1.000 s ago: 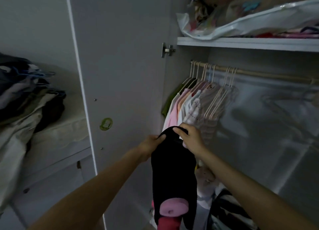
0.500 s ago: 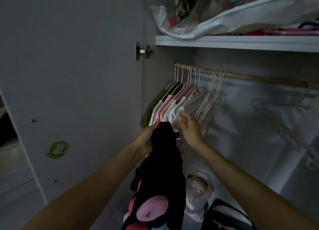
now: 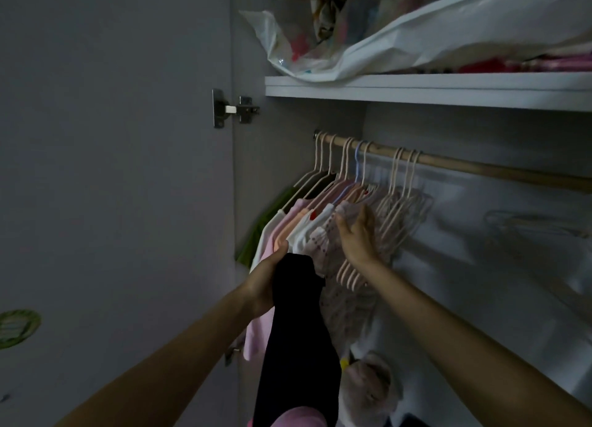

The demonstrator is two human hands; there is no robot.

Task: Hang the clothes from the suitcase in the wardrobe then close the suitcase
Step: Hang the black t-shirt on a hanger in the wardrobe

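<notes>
Left hand (image 3: 266,282) grip bunches the black garment (image 3: 298,340) top, below the rail (image 3: 480,167). Right hand (image 3: 358,237) spread on empty hangers (image 3: 400,215). Garment looks soft, light, floppy; take it at the shoulders.

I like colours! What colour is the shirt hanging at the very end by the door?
Green, seen in the head view.

No legible text, brand, number or sign can be made out. A round green sticker (image 3: 17,328) is seen on the wardrobe door (image 3: 112,170), but whatever is printed on it is too blurred to be read. Coloured prints are visible through the plastic bag (image 3: 400,39) on the shelf (image 3: 416,90), yet no lettering can be distinguished.
</notes>
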